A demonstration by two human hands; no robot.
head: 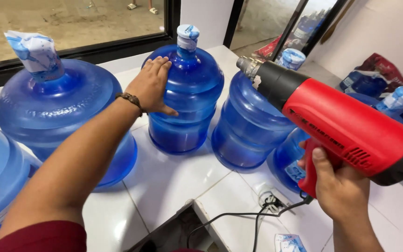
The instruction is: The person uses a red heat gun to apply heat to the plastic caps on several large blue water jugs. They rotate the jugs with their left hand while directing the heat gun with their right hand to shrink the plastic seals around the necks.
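Steadying the middle jug (187, 100) with the left hand (151, 86), fingers lying together flat on its shoulder, thumb splayed out across the front; jug is standing upright on the white tiled counter (164, 182), between two others. Right hand (339, 189) is wrapping its fingers tight around the heat gun (336, 116) grip, nozzle pointing toward the cap (187, 37) but sitting well apart from it.

Progress, judging by the seals: middle cap's white-and-blue sleeve is looking snug, likely done. Left jug (61, 112) is carrying a loose, crumpled sleeve (36, 53), likely still pending. Caps at right (292, 58) and far right (402, 99) are looking wrapped, can't tell how tight.

Small blue-white packet (289, 242) is lying by the cord (239, 217) at the counter's near edge
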